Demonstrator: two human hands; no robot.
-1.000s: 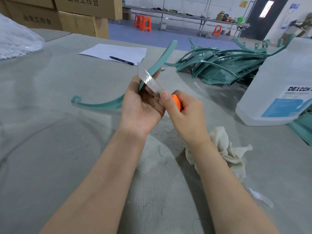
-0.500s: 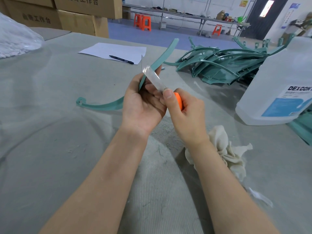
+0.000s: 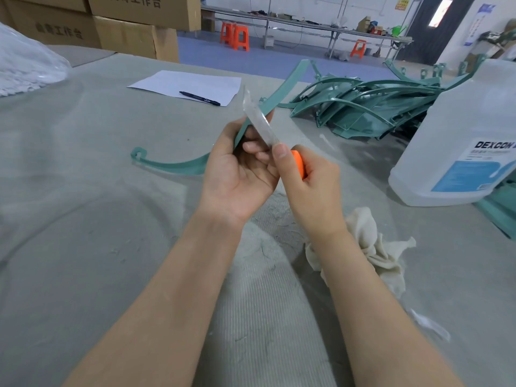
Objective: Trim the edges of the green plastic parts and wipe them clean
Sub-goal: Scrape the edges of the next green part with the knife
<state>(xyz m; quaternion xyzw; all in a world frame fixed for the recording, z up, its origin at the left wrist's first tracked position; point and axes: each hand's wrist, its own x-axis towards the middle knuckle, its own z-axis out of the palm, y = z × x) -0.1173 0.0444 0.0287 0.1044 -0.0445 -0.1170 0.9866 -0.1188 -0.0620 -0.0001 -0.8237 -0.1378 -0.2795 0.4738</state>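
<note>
Two bare hands meet over the grey worktop (image 3: 83, 219); each one holds one thing.

The left hand (image 3: 237, 174) is turned palm up and grips one long, curved green part (image 3: 173, 166); its thumb and fingers are curled round the middle of the part. One end of the part has a small hook and sits low by the worktop on the left; the other end points up and away, toward the far edge.

The right hand (image 3: 312, 188) grips one knife (image 3: 259, 121); its fingers are wrapped round the orange handle (image 3: 298, 163) and the thumb lies along the bottom of the blade. The blade is blurry; it lies against the edge of the green part, just above the left fingers.

More green parts lie in one pile (image 3: 363, 107) on the far right of the worktop; they are too tangled to count. One big clear jug (image 3: 460, 135) with a blue and white label stands near the pile, on the right. One cream rag (image 3: 374, 247) lies crumpled under the right wrist; one small white scrap (image 3: 430, 325) lies nearer, by the right arm.

One sheet of white paper (image 3: 190, 85) lies at the far side, with one black pen (image 3: 199, 98) on top of it. One clear plastic bag (image 3: 28, 65) sits at the far left. I count four brown boxes (image 3: 125, 32), stacked behind the worktop. Three orange stools (image 3: 234, 36) stand on the blue floor; two are side by side and one is well apart.
</note>
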